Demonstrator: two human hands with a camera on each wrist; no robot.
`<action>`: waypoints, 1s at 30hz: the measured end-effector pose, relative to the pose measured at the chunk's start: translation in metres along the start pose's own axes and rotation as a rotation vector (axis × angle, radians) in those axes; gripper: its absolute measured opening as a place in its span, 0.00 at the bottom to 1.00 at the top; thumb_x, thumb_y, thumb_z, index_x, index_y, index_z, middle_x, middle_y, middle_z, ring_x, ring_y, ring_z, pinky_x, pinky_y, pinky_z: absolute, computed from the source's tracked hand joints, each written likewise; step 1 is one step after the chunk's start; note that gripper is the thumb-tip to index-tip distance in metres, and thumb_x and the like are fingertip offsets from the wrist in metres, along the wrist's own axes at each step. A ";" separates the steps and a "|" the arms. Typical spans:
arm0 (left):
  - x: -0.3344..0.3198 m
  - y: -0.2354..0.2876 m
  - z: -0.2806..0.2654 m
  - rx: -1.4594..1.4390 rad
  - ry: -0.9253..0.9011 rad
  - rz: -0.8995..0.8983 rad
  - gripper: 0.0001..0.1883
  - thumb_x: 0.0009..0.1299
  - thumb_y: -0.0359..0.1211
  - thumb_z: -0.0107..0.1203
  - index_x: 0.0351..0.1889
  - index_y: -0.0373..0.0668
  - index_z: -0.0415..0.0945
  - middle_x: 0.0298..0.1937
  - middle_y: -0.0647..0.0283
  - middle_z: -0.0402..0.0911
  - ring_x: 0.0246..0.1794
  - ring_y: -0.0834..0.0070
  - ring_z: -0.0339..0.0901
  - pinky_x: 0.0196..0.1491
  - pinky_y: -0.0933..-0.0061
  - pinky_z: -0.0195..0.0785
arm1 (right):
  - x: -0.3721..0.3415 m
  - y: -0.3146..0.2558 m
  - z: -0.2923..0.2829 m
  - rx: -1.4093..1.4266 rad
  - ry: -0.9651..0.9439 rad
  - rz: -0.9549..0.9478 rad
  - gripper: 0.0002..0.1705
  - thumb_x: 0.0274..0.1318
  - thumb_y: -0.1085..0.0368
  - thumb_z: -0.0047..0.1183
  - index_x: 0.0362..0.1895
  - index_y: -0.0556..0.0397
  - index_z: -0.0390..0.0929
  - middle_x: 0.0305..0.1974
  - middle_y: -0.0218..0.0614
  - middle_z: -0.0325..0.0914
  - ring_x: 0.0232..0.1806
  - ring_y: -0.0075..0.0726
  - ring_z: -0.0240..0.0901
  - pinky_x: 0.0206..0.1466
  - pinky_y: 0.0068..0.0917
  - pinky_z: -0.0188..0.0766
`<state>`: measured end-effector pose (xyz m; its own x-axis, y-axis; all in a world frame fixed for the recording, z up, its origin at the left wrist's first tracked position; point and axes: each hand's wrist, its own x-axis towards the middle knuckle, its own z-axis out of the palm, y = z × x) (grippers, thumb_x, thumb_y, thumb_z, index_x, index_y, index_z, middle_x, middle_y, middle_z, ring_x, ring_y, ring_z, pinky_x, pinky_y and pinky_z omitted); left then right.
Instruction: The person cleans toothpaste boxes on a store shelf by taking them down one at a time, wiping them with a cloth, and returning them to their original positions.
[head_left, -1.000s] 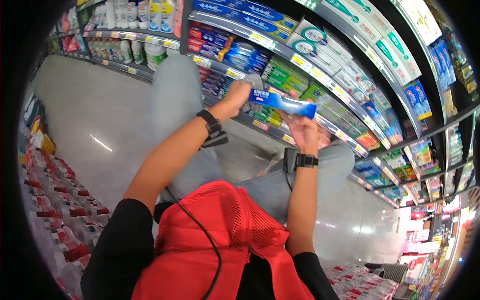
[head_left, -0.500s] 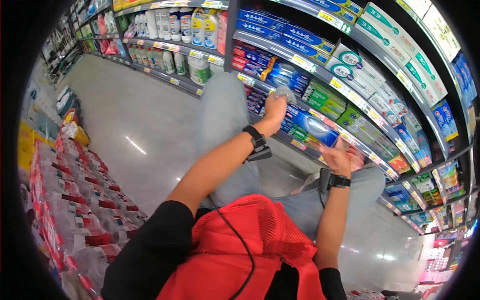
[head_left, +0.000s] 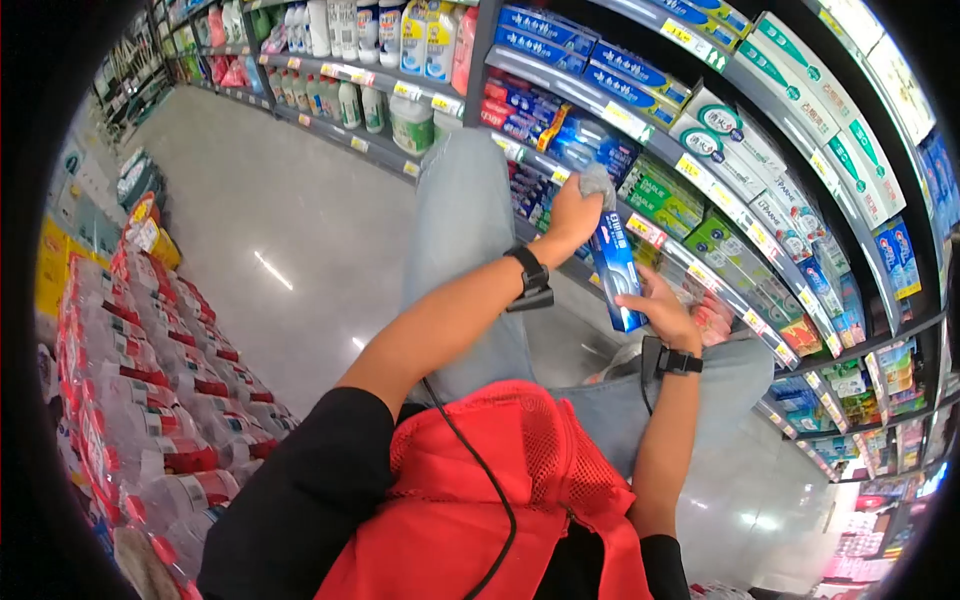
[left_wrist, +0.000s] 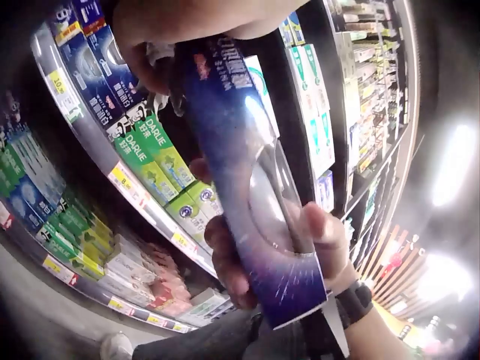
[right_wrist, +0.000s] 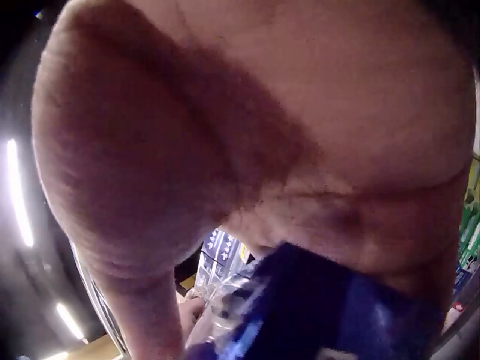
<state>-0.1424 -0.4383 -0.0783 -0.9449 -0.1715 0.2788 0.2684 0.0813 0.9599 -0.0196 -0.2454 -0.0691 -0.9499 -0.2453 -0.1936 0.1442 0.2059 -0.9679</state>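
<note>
A blue toothpaste box (head_left: 618, 275) with a pale swoosh on its face is held between both hands, steeply slanted in the head view. My right hand (head_left: 665, 312) grips its lower end, thumb on the front and fingers behind, as the left wrist view shows. At the upper end is my left hand (head_left: 577, 217), its curled fingers around a crumpled greyish wad (head_left: 597, 183) that lies against the box. In the right wrist view the palm fills most of the picture, with the dark blue box (right_wrist: 322, 307) below it.
Shelves in front carry green Darlie boxes (head_left: 660, 200), blue toothpaste boxes (head_left: 545, 40) and white boxes (head_left: 735, 145). White bottles (head_left: 375, 35) stand on shelves at upper left. Shrink-wrapped bottle packs (head_left: 150, 390) are stacked at left. My bent knee (head_left: 462, 165) is close to the shelf.
The toothpaste box has turned from nearly level to steep, its right-hand end swinging down toward my body. Both hands stay on it. The head view has also shifted.
</note>
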 end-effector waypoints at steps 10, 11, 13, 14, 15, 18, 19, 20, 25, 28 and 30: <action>-0.007 -0.025 -0.020 0.590 -0.367 0.096 0.17 0.63 0.40 0.57 0.41 0.35 0.82 0.39 0.44 0.86 0.41 0.46 0.84 0.43 0.43 0.76 | 0.043 0.031 -0.037 -0.526 0.303 -0.071 0.40 0.41 0.74 0.70 0.62 0.57 0.70 0.40 0.40 0.82 0.36 0.32 0.80 0.38 0.28 0.76; -0.008 -0.028 -0.021 0.585 -0.406 0.078 0.14 0.62 0.38 0.57 0.35 0.36 0.85 0.37 0.45 0.86 0.40 0.46 0.85 0.42 0.45 0.77 | 0.060 0.050 -0.057 -0.664 0.366 -0.205 0.40 0.39 0.72 0.71 0.61 0.57 0.71 0.40 0.41 0.82 0.37 0.31 0.79 0.39 0.29 0.76; -0.016 -0.017 -0.029 0.592 -0.448 0.106 0.12 0.60 0.36 0.57 0.30 0.37 0.85 0.35 0.44 0.85 0.38 0.48 0.85 0.40 0.48 0.78 | 0.065 0.014 -0.042 -0.852 0.408 -0.187 0.40 0.39 0.66 0.73 0.61 0.55 0.73 0.40 0.43 0.82 0.38 0.38 0.80 0.44 0.34 0.76; -0.019 -0.023 -0.028 0.608 -0.384 0.205 0.11 0.59 0.36 0.57 0.28 0.38 0.85 0.33 0.44 0.85 0.35 0.49 0.85 0.38 0.50 0.78 | 0.079 0.000 -0.044 -0.960 0.435 -0.224 0.40 0.40 0.65 0.73 0.62 0.54 0.73 0.40 0.44 0.82 0.39 0.41 0.80 0.47 0.37 0.76; -0.022 -0.027 -0.023 0.592 -0.329 0.241 0.11 0.58 0.36 0.58 0.27 0.38 0.84 0.32 0.45 0.85 0.33 0.50 0.85 0.38 0.50 0.78 | 0.093 -0.009 -0.044 -0.997 0.448 -0.301 0.40 0.41 0.63 0.73 0.62 0.53 0.73 0.40 0.47 0.82 0.40 0.46 0.80 0.47 0.39 0.76; -0.032 -0.019 -0.030 0.653 -0.510 0.181 0.11 0.58 0.36 0.60 0.31 0.37 0.85 0.34 0.47 0.86 0.36 0.52 0.86 0.39 0.51 0.78 | 0.134 -0.037 -0.034 -1.058 0.415 -0.420 0.40 0.42 0.58 0.74 0.62 0.51 0.74 0.34 0.45 0.82 0.36 0.49 0.80 0.44 0.41 0.75; -0.035 -0.012 -0.033 0.657 -0.570 0.104 0.12 0.59 0.36 0.60 0.32 0.37 0.85 0.36 0.47 0.86 0.38 0.52 0.86 0.40 0.50 0.78 | 0.147 -0.054 -0.026 -1.114 0.400 -0.394 0.40 0.43 0.58 0.74 0.62 0.51 0.73 0.36 0.47 0.82 0.37 0.52 0.80 0.45 0.42 0.75; -0.037 -0.011 -0.034 0.667 -0.561 0.093 0.12 0.59 0.36 0.60 0.32 0.37 0.85 0.36 0.47 0.86 0.38 0.52 0.86 0.40 0.50 0.78 | 0.158 -0.064 -0.019 -1.168 0.382 -0.354 0.40 0.43 0.59 0.74 0.62 0.52 0.73 0.38 0.48 0.83 0.38 0.55 0.81 0.46 0.43 0.75; -0.046 -0.014 -0.024 0.655 -0.650 0.234 0.12 0.60 0.34 0.60 0.36 0.37 0.85 0.38 0.48 0.87 0.39 0.54 0.87 0.40 0.53 0.79 | 0.225 -0.050 -0.021 -1.139 0.354 -0.555 0.39 0.49 0.57 0.71 0.65 0.53 0.71 0.41 0.54 0.83 0.41 0.62 0.81 0.45 0.49 0.76; -0.043 -0.014 -0.020 0.626 -0.671 0.211 0.17 0.59 0.34 0.62 0.41 0.32 0.79 0.34 0.47 0.86 0.37 0.51 0.86 0.41 0.49 0.77 | 0.241 -0.043 -0.020 -0.701 0.194 -0.386 0.37 0.51 0.61 0.71 0.65 0.56 0.70 0.40 0.47 0.84 0.38 0.40 0.82 0.41 0.35 0.77; -0.035 -0.008 -0.022 0.657 -0.721 0.183 0.17 0.59 0.33 0.61 0.43 0.32 0.78 0.35 0.47 0.86 0.38 0.52 0.86 0.40 0.50 0.77 | 0.224 -0.059 -0.006 -0.429 0.086 -0.200 0.41 0.54 0.65 0.69 0.70 0.54 0.63 0.40 0.41 0.82 0.38 0.30 0.79 0.39 0.27 0.74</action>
<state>-0.1076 -0.4548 -0.0946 -0.8456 0.5185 0.1267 0.4705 0.6121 0.6356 -0.2428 -0.3066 -0.0539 -0.9695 -0.2440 0.0212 -0.1539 0.5395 -0.8278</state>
